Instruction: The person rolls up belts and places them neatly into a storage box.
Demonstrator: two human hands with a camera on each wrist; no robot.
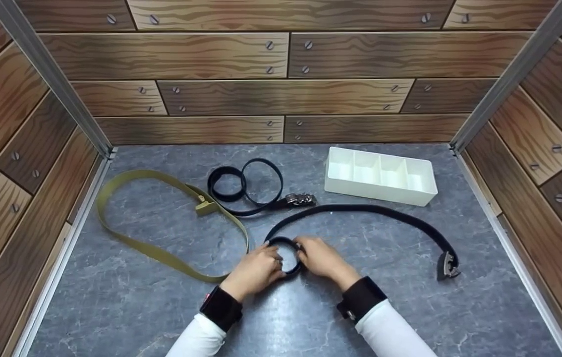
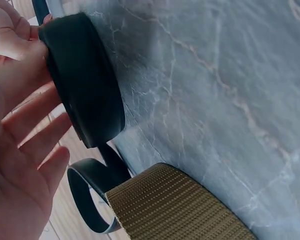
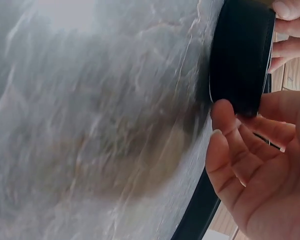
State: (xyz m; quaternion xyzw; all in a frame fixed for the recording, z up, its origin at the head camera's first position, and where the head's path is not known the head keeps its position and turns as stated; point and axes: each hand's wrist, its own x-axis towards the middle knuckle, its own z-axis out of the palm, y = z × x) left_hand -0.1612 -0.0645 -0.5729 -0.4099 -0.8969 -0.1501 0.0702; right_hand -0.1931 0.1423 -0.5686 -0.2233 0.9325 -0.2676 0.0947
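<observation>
A black belt is partly rolled, its coil (image 1: 292,272) standing on edge between both hands. From the coil its strap (image 1: 355,207) arcs right to a metal buckle (image 1: 448,266). My left hand (image 1: 256,267) holds the coil's left side; in the left wrist view thumb and index finger grip the edge of the coil (image 2: 85,80) while the other fingers spread loosely. My right hand (image 1: 323,255) pinches the opposite side, and in the right wrist view its fingertips are at the lower end of the coil (image 3: 242,55).
An olive webbing belt (image 1: 157,253) with an olive buckle (image 1: 205,206) loops at left, close to the left hand. Behind lies another black belt (image 1: 214,184), loosely coiled, with a metal buckle (image 1: 301,200). A white four-slot tray (image 1: 380,191) stands back right. Wood-patterned walls (image 1: 281,94) enclose the grey surface.
</observation>
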